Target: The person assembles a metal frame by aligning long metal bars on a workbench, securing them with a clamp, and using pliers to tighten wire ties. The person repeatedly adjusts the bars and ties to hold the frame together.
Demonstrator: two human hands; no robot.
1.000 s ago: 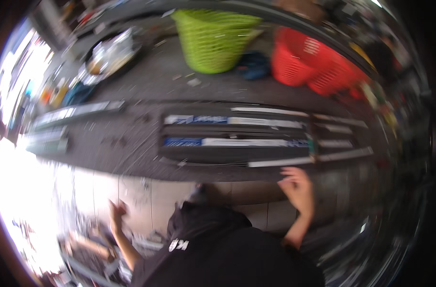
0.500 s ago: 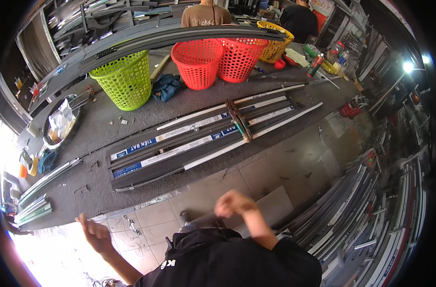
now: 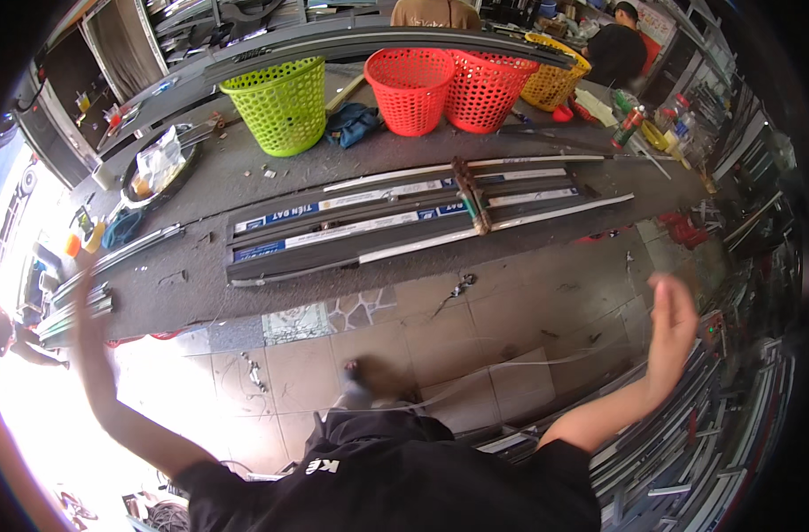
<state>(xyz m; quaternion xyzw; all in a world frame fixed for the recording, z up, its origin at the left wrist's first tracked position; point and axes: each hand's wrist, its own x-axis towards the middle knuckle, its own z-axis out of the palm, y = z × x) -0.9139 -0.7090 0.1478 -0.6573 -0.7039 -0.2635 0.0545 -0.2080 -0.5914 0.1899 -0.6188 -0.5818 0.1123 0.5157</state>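
My left hand (image 3: 87, 312) is raised out to the left, empty, its fingers blurred, in front of the end of a long grey workbench (image 3: 183, 266). My right hand (image 3: 670, 321) is lifted out to the right with fingers apart and nothing in it, above stacked metal profiles (image 3: 688, 443). A bundle of long aluminium profiles (image 3: 395, 222) with blue-and-white film lies on the bench, far beyond both hands.
A green basket (image 3: 280, 105), two red baskets (image 3: 410, 87) and a yellow basket (image 3: 555, 75) stand at the back of the bench. Two people (image 3: 619, 49) work behind it. Tiled floor (image 3: 422, 328) lies between me and the bench. Shelves of profiles line the right.
The view has swung and tilted left. My right hand has moved from the centre out to the right and up. My left hand has risen and spread farther left.
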